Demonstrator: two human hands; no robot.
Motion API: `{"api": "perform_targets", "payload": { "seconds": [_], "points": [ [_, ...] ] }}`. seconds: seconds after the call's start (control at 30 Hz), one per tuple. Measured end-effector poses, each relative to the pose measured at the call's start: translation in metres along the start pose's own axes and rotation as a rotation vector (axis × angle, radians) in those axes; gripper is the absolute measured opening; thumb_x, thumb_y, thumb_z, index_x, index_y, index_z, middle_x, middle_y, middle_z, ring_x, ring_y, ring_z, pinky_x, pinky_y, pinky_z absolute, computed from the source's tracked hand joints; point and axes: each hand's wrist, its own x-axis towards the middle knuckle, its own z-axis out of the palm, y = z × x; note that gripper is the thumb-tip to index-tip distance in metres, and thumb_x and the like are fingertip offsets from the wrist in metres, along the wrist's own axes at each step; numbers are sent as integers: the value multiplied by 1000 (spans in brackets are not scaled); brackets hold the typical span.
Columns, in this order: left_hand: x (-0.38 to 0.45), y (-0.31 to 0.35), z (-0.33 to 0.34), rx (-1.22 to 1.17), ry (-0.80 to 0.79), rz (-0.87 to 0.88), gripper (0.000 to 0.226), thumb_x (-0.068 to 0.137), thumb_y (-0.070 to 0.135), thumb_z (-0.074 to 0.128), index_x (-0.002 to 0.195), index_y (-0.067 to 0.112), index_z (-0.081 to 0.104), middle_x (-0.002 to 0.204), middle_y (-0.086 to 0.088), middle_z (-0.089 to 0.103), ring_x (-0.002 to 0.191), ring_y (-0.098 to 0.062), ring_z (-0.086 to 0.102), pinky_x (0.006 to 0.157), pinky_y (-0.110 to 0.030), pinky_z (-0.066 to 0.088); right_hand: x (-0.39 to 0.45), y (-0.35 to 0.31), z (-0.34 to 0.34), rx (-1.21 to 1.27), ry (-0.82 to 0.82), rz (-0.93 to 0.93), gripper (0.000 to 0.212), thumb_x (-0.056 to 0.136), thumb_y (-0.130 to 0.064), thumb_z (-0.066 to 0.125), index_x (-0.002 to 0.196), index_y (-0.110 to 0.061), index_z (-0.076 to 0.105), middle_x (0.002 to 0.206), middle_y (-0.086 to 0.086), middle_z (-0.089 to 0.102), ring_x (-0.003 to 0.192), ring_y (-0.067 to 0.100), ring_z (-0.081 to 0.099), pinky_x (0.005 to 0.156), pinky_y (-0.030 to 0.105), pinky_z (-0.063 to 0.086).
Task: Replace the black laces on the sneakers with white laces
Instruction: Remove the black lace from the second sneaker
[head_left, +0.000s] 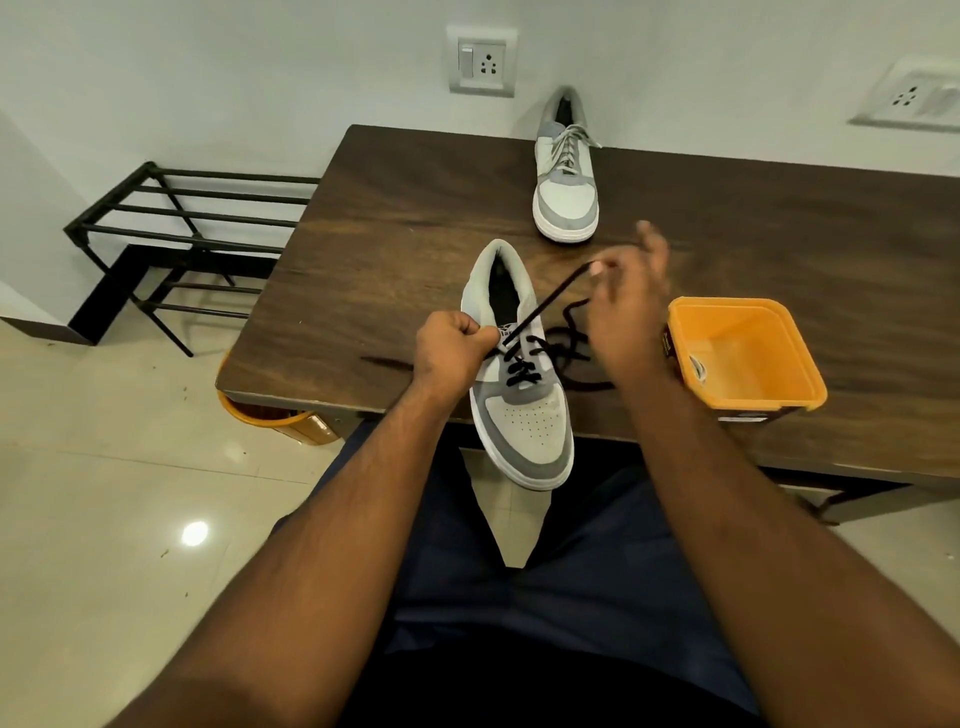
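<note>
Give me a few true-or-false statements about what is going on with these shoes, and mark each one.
1. The right hand pinches a black lace pulled away from the near sneaker. True.
2. The far sneaker has black laces. False: its laces are light.
3. The left hand grips the near sneaker by its upper part. True.
4. The orange tub sits to the left of the near sneaker. False: it is to the right.
5. The near sneaker lies wholly on the table. False: its toe juts past the near edge.
</note>
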Motion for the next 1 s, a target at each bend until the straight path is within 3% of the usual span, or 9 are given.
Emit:
{"api": "perform_targets", "payload": {
  "seconds": [0.03, 0.1, 0.2, 0.3, 0.4, 0.57, 0.8, 0.9, 1.0],
  "points": [
    [0, 0, 0, 2, 6, -6, 38, 78, 11, 68, 46, 16, 48, 48, 1, 48, 48, -12, 44, 52, -30, 46, 5, 1, -7, 163, 126, 148, 14, 94, -10, 52, 101, -8, 64, 148, 14, 36, 133, 26, 41, 110, 29, 31],
    [-2, 0, 1, 16, 18, -8, 36, 78, 12, 69, 47, 13, 50, 47, 2, 49, 46, -11, 43, 52, -31, 47, 10, -2, -17, 218, 177, 300, 18, 94, -13, 57, 111, -11, 62, 148, 12, 36, 138, 24, 35, 114, 38, 29],
    [-3, 3, 3, 28, 3, -6, 25, 79, 14, 69, 58, 3, 61, 54, -4, 56, 50, -13, 50, 54, -35, 53, -5, -8, -11, -145, -60, -38, 41, 91, -23, 62, 131, -23, 55, 159, 8, 23, 146, 33, 18, 113, 52, 23],
    [-2, 3, 4, 8, 6, 3, 31, 81, 11, 68, 52, 9, 55, 48, 1, 51, 46, -9, 45, 51, -28, 46, -25, -11, 11, -429, -435, -400, 25, 92, -24, 58, 115, -30, 68, 162, 4, 13, 148, 37, 2, 115, 61, 10],
    [-4, -1, 5, -31, 16, 23, 34, 80, 12, 68, 51, 13, 51, 49, 2, 51, 49, -11, 47, 56, -34, 49, -34, -11, 27, -565, -582, -395, 22, 97, -30, 50, 107, -31, 70, 163, 2, 5, 149, 35, -6, 116, 61, 5],
    [-4, -2, 4, -36, 2, 19, 31, 79, 11, 66, 53, 11, 50, 50, 0, 47, 50, -13, 43, 54, -31, 44, -21, -12, 18, -394, -397, -279, 19, 98, -23, 46, 100, -18, 64, 161, 1, 17, 148, 29, 10, 113, 56, 16],
    [-4, -2, 3, -56, -3, -27, 42, 78, 11, 67, 45, 18, 43, 43, 7, 43, 43, -8, 39, 54, -30, 44, 41, 2, -23, 156, 270, 136, 20, 96, -5, 44, 104, -1, 61, 125, 16, 49, 107, 18, 52, 91, 12, 37],
    [-10, -1, 5, -55, 16, -39, 39, 79, 12, 67, 46, 18, 46, 44, 8, 45, 44, -8, 41, 53, -28, 43, 43, 7, -25, 120, 214, 105, 19, 95, -10, 49, 107, -6, 64, 120, 11, 53, 104, 19, 55, 88, 14, 40],
    [-13, 2, 5, -54, 36, -34, 32, 79, 14, 67, 52, 17, 50, 48, 10, 49, 47, -7, 44, 55, -29, 44, 25, 16, -10, -31, 30, 146, 36, 96, -18, 54, 131, -15, 55, 142, 9, 43, 128, 26, 44, 104, 35, 37]
  ]
}}
